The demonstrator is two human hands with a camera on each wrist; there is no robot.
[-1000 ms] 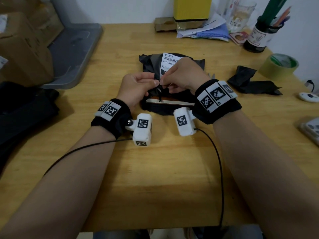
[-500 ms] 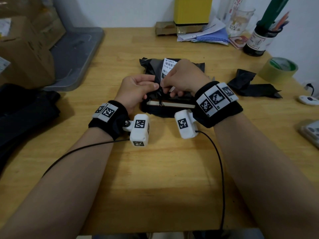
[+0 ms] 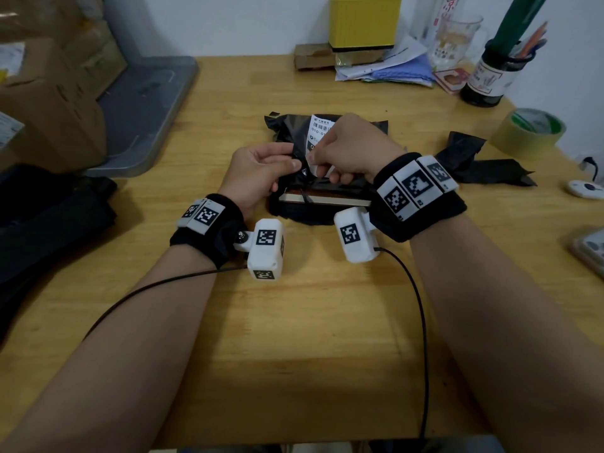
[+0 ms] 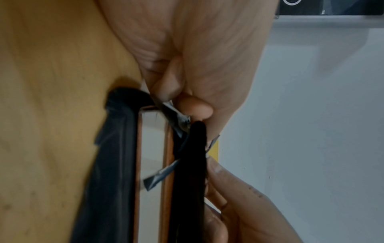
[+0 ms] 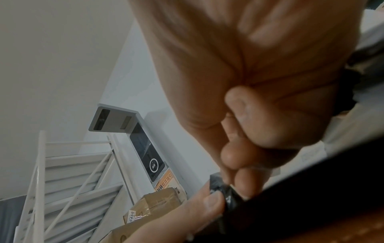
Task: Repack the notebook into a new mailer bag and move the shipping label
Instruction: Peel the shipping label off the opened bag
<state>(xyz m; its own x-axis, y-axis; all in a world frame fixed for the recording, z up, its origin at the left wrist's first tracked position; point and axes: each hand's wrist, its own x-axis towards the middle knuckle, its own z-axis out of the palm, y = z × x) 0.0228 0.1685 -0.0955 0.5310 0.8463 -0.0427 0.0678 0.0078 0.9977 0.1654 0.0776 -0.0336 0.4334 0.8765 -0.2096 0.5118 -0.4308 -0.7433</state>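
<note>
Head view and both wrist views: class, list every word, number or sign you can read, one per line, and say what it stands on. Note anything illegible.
"010 01", partly hidden: shipping label on the black mailer bag.
"9466": sticker on a cardboard box, right wrist view.
"取件指引": orange sign beside the wall panel.
"凉": white bottle at the desk's back.
Square coded markers, not text: wristbands.
Label's small print, dark bottle's label: too small to read.

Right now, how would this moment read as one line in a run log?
step: opening old mailer | left hand: pinches mailer edge | right hand: pinches mailer edge | notebook: partly exposed | label: on old mailer
</note>
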